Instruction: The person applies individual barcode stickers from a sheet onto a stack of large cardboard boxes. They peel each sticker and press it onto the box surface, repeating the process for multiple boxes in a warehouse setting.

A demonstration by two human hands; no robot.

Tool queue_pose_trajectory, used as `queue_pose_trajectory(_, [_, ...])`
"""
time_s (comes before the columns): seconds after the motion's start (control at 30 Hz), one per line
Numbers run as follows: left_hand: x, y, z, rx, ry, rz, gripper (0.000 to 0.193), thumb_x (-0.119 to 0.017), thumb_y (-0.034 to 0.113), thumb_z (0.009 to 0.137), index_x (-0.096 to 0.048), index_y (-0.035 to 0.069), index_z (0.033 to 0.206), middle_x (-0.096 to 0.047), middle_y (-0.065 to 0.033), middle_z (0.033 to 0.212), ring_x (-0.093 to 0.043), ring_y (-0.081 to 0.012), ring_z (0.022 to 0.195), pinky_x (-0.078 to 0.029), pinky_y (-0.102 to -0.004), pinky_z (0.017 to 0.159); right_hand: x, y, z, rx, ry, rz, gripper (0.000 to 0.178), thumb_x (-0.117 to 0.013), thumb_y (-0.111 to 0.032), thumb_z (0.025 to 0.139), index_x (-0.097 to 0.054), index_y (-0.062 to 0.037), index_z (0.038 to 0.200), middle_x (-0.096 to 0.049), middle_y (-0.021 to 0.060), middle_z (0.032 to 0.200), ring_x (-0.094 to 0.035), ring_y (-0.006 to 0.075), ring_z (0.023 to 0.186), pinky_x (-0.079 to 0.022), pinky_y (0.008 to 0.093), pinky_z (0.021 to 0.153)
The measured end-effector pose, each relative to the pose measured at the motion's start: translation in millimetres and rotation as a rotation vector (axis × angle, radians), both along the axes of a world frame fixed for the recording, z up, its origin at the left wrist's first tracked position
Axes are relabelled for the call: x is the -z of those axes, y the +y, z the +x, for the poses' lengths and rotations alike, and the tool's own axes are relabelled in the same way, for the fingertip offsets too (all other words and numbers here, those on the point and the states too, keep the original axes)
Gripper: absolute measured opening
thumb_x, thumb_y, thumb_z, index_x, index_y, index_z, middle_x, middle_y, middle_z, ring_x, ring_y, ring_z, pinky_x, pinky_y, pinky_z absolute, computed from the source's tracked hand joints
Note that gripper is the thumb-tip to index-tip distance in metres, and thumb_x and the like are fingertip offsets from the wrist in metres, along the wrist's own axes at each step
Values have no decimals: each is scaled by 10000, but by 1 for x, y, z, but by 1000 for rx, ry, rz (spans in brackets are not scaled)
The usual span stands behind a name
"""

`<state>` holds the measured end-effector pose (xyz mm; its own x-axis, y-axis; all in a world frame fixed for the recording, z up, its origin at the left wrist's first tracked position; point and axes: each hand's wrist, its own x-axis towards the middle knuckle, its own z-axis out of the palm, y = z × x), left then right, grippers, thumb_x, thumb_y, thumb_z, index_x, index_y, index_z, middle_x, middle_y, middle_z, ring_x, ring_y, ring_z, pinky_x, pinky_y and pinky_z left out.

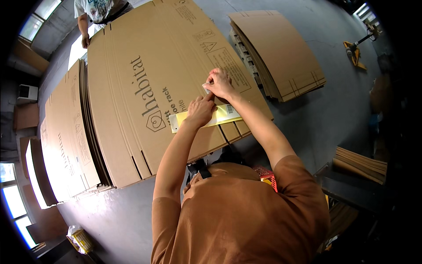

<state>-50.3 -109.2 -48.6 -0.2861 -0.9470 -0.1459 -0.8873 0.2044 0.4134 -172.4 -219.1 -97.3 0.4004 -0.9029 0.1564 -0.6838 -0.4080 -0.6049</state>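
A large flat brown cardboard carton (176, 48) with dark print lies in front of me, on top of a stack. My right hand (221, 83) pinches a small white label (205, 87) with its fingertips, low over the board. Just nearer to me, my left hand (201, 111) is closed on a long yellow and white label sheet (179, 119), which sticks out on both sides of it. Its forefinger points up close to the small label. The undersides of the left fingers are hidden.
More flat cartons (66, 141) are stacked at left. Another carton stack (281, 53) stands at right on a pallet. A person (103, 11) stands at the far end, one hand at the carton's edge. A yellow pallet jack (355, 55) and cardboard pieces (360, 163) are farther right.
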Motion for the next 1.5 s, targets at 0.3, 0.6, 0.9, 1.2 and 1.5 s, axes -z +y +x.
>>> queue_pose_trajectory(0.3, [-2,43,15,102,161,-188,239,-579,244,904,-648,18,944,-560,-58,1208,-586,-299,980,-471,-417,834,-12,9,-9,49,172,-193,630,-750,-385,775,-441,-99,1244,-448,161,1274,-405,340,1215,-325,492,989])
queue_pose_trajectory(0.6, [-6,102,33,-161,476,3,200,-617,254,882,-693,84,956,-694,-135,823,-666,-318,756,-519,-397,679,-74,84,-65,-428,5,370,250,-634,-232,881,-672,-63,1061,-617,76,1107,-575,241,1070,-404,379,957])
queue_pose_trajectory(0.9, [-29,121,32,-288,720,159,239,-592,174,875,-661,-55,874,-621,-126,653,-568,-145,592,-477,-309,589,-90,160,-68,-573,7,-294,118,-676,-39,781,-670,-21,897,-649,71,850,-608,247,896,-491,359,774])
queue_pose_trajectory(1.2, [-17,146,41,-205,364,20,250,-604,232,868,-689,-1,895,-666,-178,734,-654,-302,655,-510,-371,641,-111,173,-62,-400,-189,-352,106,-656,-29,808,-562,-37,858,-587,88,1023,-593,277,934,-493,372,772])
queue_pose_trajectory(1.5, [-28,156,47,-366,635,176,268,-588,215,868,-665,-41,855,-621,-117,658,-580,-175,623,-479,-321,610,-86,194,-51,-549,28,-401,79,-667,-115,771,-669,-59,826,-605,66,1027,-583,224,998,-460,363,850])
